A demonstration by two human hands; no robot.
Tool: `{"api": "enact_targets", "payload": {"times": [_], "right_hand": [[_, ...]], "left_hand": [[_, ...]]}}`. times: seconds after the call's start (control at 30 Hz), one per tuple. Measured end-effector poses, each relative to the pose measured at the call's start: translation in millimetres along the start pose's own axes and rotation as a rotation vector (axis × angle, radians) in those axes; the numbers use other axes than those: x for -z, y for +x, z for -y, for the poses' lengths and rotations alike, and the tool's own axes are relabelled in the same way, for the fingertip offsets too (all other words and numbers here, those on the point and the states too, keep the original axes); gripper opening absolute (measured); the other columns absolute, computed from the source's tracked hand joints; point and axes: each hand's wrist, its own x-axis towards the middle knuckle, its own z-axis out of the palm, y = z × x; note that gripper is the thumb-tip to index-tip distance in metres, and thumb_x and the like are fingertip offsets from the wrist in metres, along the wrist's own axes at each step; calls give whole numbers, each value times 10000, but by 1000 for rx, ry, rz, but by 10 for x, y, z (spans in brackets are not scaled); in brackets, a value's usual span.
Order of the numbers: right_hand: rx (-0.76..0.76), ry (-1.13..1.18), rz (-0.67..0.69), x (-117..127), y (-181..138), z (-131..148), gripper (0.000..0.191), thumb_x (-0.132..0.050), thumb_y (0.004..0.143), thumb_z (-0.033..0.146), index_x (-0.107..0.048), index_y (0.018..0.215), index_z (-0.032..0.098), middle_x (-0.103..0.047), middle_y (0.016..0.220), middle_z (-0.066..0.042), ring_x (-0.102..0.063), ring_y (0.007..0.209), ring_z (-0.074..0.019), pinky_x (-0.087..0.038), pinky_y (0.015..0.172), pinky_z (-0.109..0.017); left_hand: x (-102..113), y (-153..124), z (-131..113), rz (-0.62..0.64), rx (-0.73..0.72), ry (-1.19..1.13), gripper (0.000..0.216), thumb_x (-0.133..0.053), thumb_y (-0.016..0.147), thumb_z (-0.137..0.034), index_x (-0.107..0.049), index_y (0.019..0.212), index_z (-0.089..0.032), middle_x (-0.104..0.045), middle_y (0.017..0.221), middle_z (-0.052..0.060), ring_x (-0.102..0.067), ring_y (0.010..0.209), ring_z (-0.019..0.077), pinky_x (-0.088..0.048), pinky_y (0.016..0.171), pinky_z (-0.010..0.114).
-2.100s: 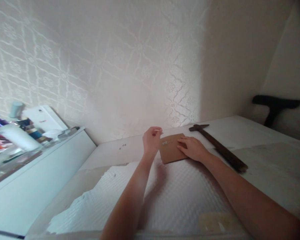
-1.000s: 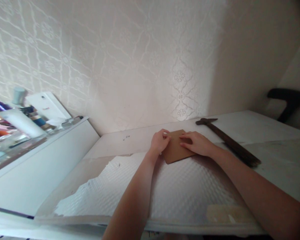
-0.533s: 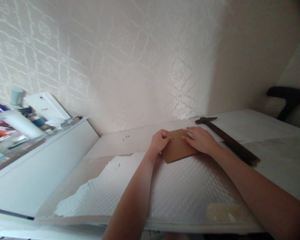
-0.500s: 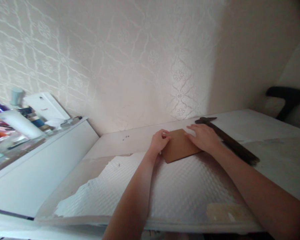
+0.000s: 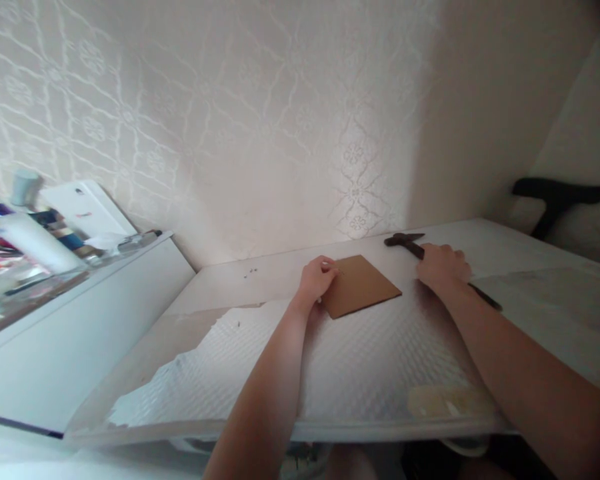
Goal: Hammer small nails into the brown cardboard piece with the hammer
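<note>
A square brown board (image 5: 363, 287) lies flat on the white table, partly on a quilted white sheet (image 5: 360, 373). My left hand (image 5: 319, 277) rests at the board's left edge, with thumb and forefinger pinched together over its surface. Whatever is between those fingertips is too small to make out. To the right of the board, my right hand (image 5: 443, 263) is wrapped round the handle of a hammer (image 5: 404, 241). The dark hammer head points towards the wall, and the handle's end shows beyond my wrist.
Several tiny dark bits (image 5: 251, 273) lie on the table near the wall. On the left, a white cabinet (image 5: 95, 320) carries bottles, tubes and a white box (image 5: 87, 208). A black T-shaped object (image 5: 555, 197) stands beyond the table's right end. The patterned wall (image 5: 280, 167) borders the back.
My right hand has left the board's right side, moved rightward and closed round the hammer's handle. My left hand keeps its pinch at the board. The view has shifted slightly.
</note>
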Motion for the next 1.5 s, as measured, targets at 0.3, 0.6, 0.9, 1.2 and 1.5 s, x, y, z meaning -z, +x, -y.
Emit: {"api": "enact_targets", "payload": {"times": [0.3, 0.6, 0.9, 1.2, 1.5], "right_hand": [[-19, -7, -36, 90, -1, 52, 467, -403, 816, 203, -462, 1279, 202, -589, 1015, -177, -573, 896, -301, -411, 655, -367], [182, 115, -289, 217, -34, 228, 500, -425, 823, 227, -392, 1321, 240, -548, 1092, -131, -542, 927, -259, -424, 711, -372], [366, 39, -213, 180, -74, 274, 480, -385, 842, 242, -408, 1320, 207, -616, 1000, -123, -563, 868, -269, -422, 692, -375], [468, 31, -136, 207, -136, 348, 446, -405, 846, 237, -452, 1288, 279, -603, 1122, -66, -591, 881, -245, -420, 628, -327], [693, 109, -50, 265, -196, 341, 381, -412, 854, 229, -531, 1210, 292, -619, 1115, -13, -578, 952, -196, -409, 629, -273]], "left_hand": [[48, -26, -29, -8, 2, 47, 150, -591, 789, -203, -635, 930, -179, -685, 924, 59, -626, 856, 158, -457, 769, 247], [50, -26, -58, -8, 19, 98, 152, -577, 797, -211, -638, 934, -185, -688, 896, 53, -630, 827, 169, -461, 766, 260], [84, -74, -51, 34, 14, 32, 307, -623, 692, -126, -615, 993, -184, -689, 856, 29, -632, 804, 170, -470, 756, 248], [51, -106, -18, 18, -21, -11, 328, -574, 725, -51, -582, 1025, -184, -692, 878, 25, -634, 847, 145, -459, 807, 243], [-4, -52, 63, -6, -5, -52, 405, -619, 722, -99, -519, 1106, -182, -693, 891, 34, -638, 850, 147, -459, 813, 259]]}}
